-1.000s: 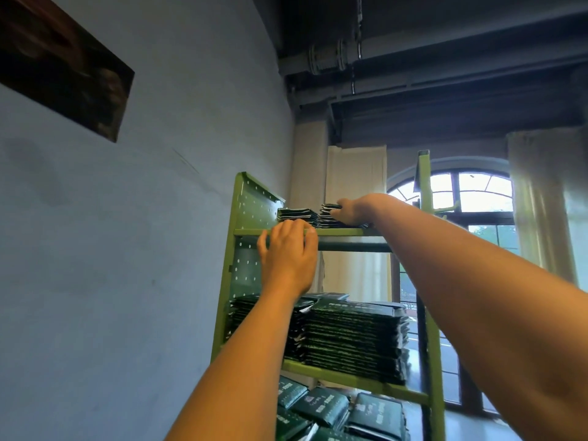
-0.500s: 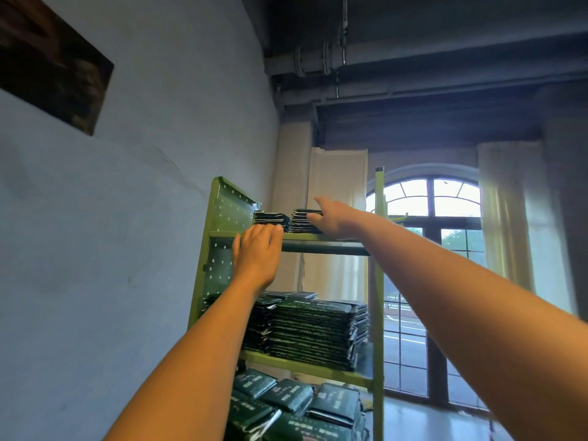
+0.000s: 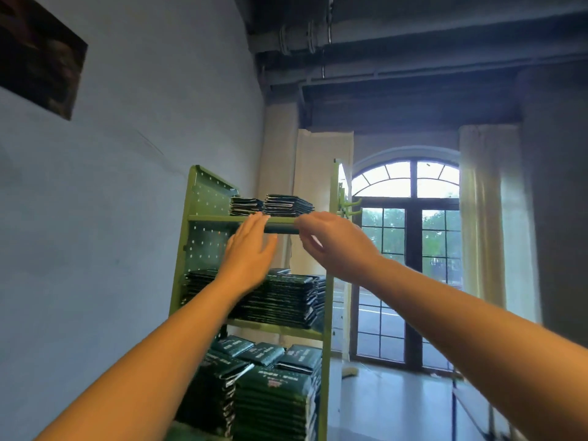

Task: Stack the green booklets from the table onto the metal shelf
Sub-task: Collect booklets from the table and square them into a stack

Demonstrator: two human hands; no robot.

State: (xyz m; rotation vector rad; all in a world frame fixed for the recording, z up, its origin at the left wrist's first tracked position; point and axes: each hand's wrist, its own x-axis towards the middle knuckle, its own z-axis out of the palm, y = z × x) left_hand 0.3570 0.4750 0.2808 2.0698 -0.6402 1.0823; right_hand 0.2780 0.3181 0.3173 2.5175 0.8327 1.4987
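Standing against a pale blue-grey wall (image 3: 127,192), a green metal shelf (image 3: 205,202) with a perforated side panel fills the middle of the view. A dark picture (image 3: 38,55) hangs high on that wall, and grey pipes (image 3: 305,36) run under a dark ceiling. Beyond the shelf an arched window (image 3: 410,249) lets in daylight, flanked by a pale curtain (image 3: 480,218), above a shiny floor (image 3: 397,405). Green booklets lie on every level in view: two short stacks side by side on the top board, a left stack (image 3: 245,205) and a right stack (image 3: 286,205), a tall pile (image 3: 286,300) on the middle board, and more piles (image 3: 273,393) on the level below. Half a second ago the right hand lay on the right top stack and the left hand's fingers were curled over the top board's front edge; now both have drawn back off the shelf. The left hand (image 3: 246,253) is released, its fingers straight, with the fingertips (image 3: 258,218) level with the board's edge just under the two top stacks. The right hand (image 3: 334,243) grasps nothing, its fingers loosely bent, and sits just below and to the right of the right top stack, apart from it.
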